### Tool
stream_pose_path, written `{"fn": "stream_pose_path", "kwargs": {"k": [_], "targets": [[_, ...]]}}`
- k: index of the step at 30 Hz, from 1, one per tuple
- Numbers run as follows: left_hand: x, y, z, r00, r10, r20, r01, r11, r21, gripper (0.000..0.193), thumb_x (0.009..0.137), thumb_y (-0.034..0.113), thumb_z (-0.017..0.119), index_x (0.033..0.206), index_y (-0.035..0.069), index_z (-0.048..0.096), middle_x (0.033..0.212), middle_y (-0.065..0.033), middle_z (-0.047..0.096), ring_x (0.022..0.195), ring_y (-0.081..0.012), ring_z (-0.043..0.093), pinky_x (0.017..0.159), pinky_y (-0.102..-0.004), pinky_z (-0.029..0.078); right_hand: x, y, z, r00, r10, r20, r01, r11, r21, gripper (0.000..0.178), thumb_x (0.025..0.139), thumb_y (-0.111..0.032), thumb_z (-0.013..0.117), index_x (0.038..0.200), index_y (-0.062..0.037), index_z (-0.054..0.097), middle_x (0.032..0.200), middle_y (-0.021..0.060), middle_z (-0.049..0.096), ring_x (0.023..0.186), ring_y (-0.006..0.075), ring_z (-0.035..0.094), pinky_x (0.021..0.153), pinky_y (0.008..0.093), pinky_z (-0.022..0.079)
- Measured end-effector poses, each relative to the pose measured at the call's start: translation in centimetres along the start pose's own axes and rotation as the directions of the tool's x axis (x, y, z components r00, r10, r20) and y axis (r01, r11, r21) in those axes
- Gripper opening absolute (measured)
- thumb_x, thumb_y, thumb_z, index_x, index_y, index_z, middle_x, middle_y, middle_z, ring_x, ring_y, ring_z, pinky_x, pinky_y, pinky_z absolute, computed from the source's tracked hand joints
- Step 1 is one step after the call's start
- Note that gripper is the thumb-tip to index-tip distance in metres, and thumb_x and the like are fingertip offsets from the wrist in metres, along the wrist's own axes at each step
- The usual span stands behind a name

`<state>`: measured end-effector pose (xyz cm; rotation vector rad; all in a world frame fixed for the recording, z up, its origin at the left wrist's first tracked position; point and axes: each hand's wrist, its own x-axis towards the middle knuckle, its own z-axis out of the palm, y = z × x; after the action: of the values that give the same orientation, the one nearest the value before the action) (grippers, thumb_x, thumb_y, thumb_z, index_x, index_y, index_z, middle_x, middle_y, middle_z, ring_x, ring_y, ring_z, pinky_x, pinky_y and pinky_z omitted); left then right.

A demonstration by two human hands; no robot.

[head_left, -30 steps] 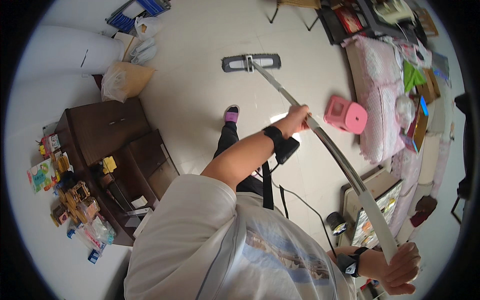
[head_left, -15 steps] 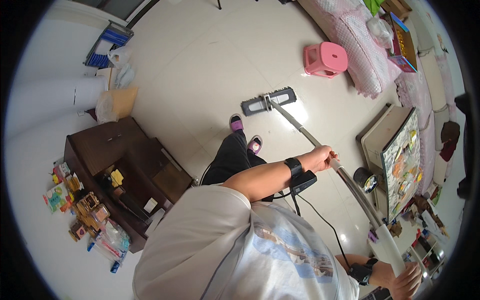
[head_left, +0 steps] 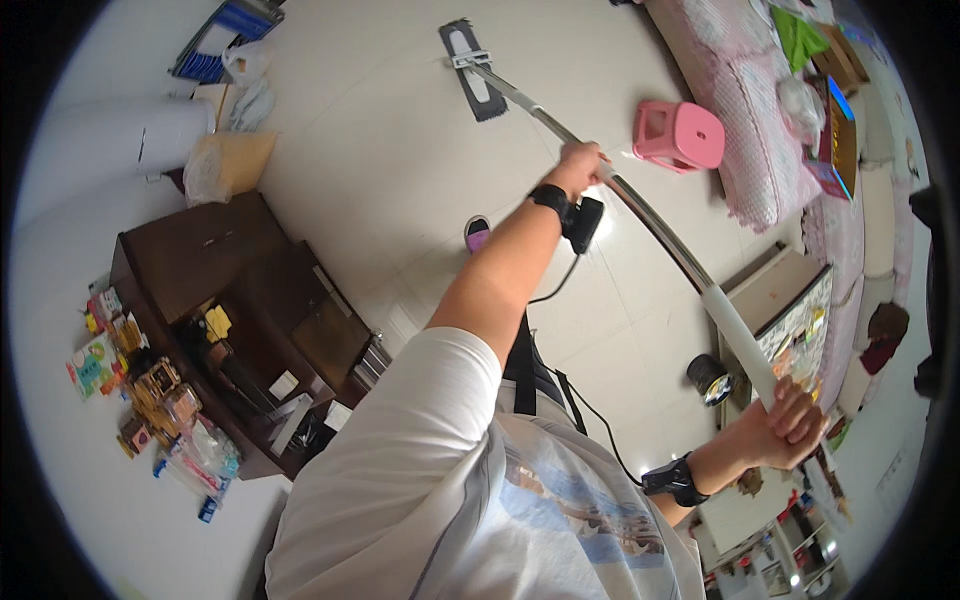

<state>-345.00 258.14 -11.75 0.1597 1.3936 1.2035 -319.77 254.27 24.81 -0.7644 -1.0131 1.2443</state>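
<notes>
A flat mop point(head_left: 655, 230) with a metal pole stretches from my lower right to the far floor. Its grey-edged mop head point(head_left: 488, 92) lies flat on the pale tiles at the top of the view. My left hand point(head_left: 580, 168) is wrapped round the middle of the pole, arm reaching forward. Around the white grip at the pole's near end, my right hand point(head_left: 788, 428) is closed, at the right by the low table. Both wrists wear black straps; a small black box with a cable sits on the left one.
A pink stool point(head_left: 685, 137) stands right of the pole, beside a sofa with a quilted pink cover point(head_left: 735, 120). Below it are a cluttered low table point(head_left: 770, 290) and a dark round bin point(head_left: 708, 380). A dark brown cabinet point(head_left: 200, 245) and plastic bags stand at left.
The mop head has slid forward and a little left, turning from crosswise to nearly lengthwise. Both hands have moved forward with the pole, still gripping it.
</notes>
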Motion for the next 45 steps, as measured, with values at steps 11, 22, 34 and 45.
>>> {"fn": "stream_pose_path", "kwargs": {"k": [11,22,34,45], "targets": [[-3.7,2.5,-25.9,0.901,-0.267,-0.342,-0.013,0.772,-0.636,0.006,0.085,0.009,0.044,0.08,0.006,0.045,0.07,-0.0038,0.046,0.06,-0.0149,0.052,0.053,-0.0318,0.047,-2.6,12.1,14.4,0.712,0.222,0.666,-0.348,0.936,0.06,0.041,0.089,-0.02,0.035,0.048,-0.014,0.031,0.04,0.0003,0.033,0.036,0.0141,0.031,0.051,0.0333,0.034],[-20.2,-10.0,-23.0,0.802,-0.314,-0.508,-0.197,0.663,-0.722,0.017,0.084,0.014,0.04,0.077,0.002,0.05,0.066,-0.0117,0.047,0.05,-0.0178,0.042,0.048,-0.0325,0.044,-5.9,7.9,10.8,0.258,0.166,0.952,-0.508,0.861,-0.013,0.041,0.091,-0.02,0.038,0.051,-0.0128,0.037,0.04,0.0004,0.039,0.033,0.0136,0.037,0.043,0.0308,0.037],[-32.5,-27.0,5.5,0.862,-0.143,-0.486,-0.478,0.092,-0.874,0.011,0.088,0.013,0.043,0.082,0.005,0.045,0.078,-0.0059,0.051,0.074,-0.0182,0.054,0.069,-0.0355,0.048,-1.0,-6.3,-4.6,0.008,0.217,0.976,-0.54,0.822,-0.178,0.043,0.088,-0.018,0.036,0.046,-0.0186,0.03,0.033,-0.0033,0.033,0.025,0.0094,0.029,0.035,0.0262,0.034],[-41.5,-38.5,16.9,0.768,-0.512,-0.384,-0.57,-0.272,-0.776,0.003,0.081,0.003,0.043,0.079,0.002,0.045,0.071,-0.0088,0.054,0.069,-0.0205,0.055,0.067,-0.0369,0.048,-3.2,-6.6,-5.1,-0.562,-0.181,0.807,-0.766,0.482,-0.426,0.035,0.085,-0.012,0.045,0.05,-0.0118,0.039,0.04,-0.0016,0.042,0.031,0.0111,0.037,0.037,0.0269,0.037]]}}
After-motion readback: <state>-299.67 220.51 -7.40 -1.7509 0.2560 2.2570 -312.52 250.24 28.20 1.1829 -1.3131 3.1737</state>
